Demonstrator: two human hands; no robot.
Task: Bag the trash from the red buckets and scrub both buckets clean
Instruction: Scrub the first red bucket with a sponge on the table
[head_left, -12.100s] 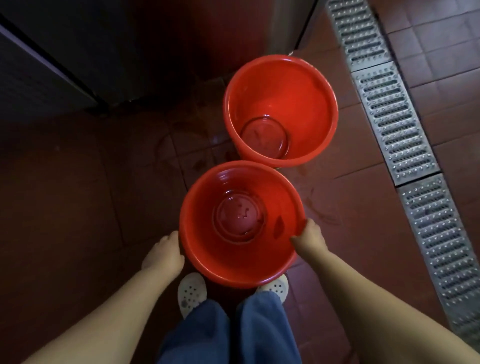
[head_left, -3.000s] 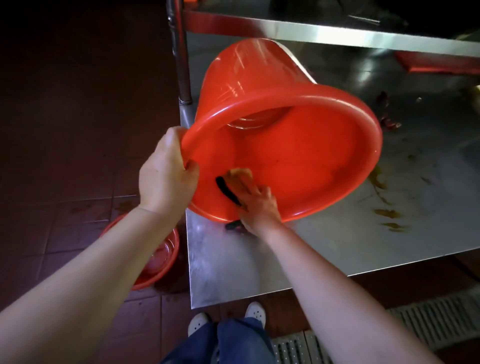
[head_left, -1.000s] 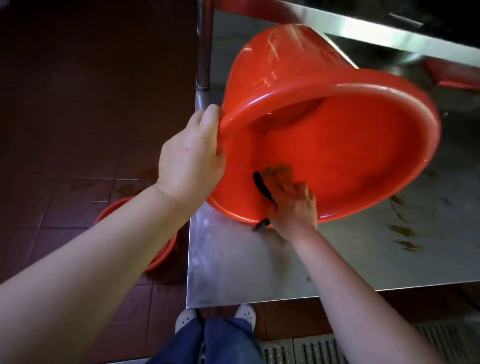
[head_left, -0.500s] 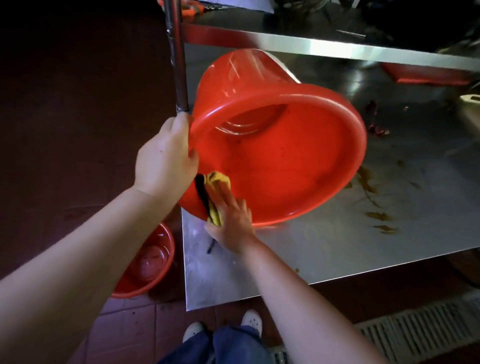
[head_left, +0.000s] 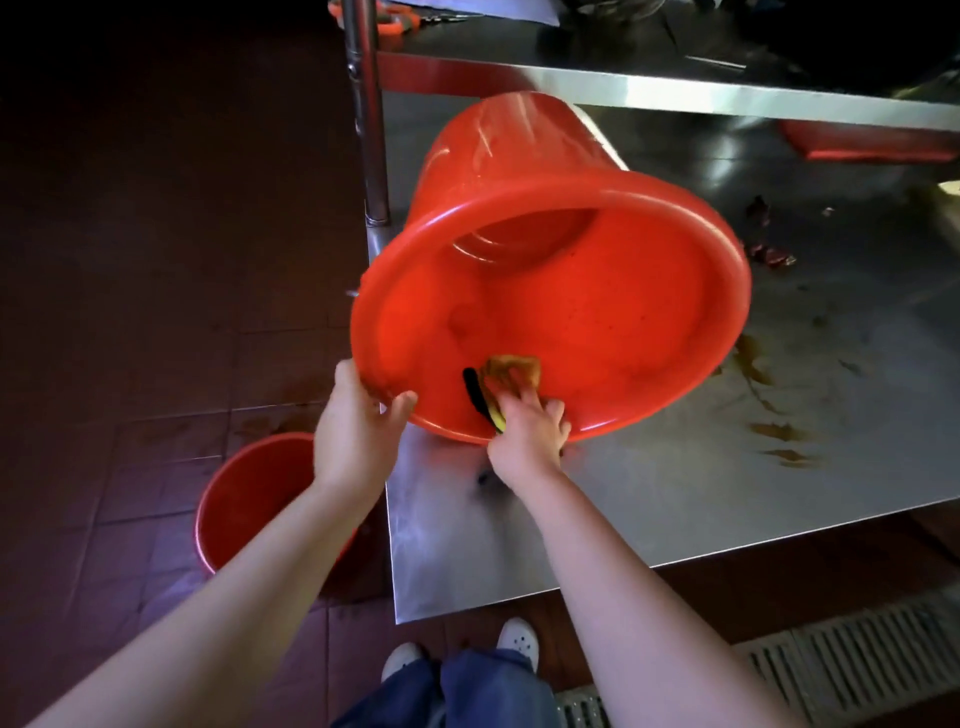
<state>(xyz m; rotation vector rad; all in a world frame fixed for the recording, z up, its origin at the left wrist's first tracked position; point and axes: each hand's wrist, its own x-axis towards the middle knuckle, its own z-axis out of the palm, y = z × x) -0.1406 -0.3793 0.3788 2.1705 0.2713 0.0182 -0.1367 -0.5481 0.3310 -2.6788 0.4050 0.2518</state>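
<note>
A red bucket (head_left: 597, 317) lies tilted on its side on the steel table (head_left: 675, 493), mouth toward me. My left hand (head_left: 356, 431) grips its lower left rim, thumb inside. Over the near rim my right hand (head_left: 527, 431) presses a yellow sponge with a dark scouring side (head_left: 501, 382) against the inner wall. A second red bucket (head_left: 244, 499) stands upright on the floor left of the table, partly hidden by my left forearm.
A steel post (head_left: 366, 114) rises at the table's left corner under an upper shelf (head_left: 675, 88). Brown stains and red scraps (head_left: 769, 249) mark the tabletop at right. A floor drain grate (head_left: 831, 670) runs along the lower right. My shoes (head_left: 514, 636) are at the table's edge.
My left hand has slid down the rim from the left side to the lower left. The sponge has moved right along the bucket's inner wall, and the bucket has turned slightly.
</note>
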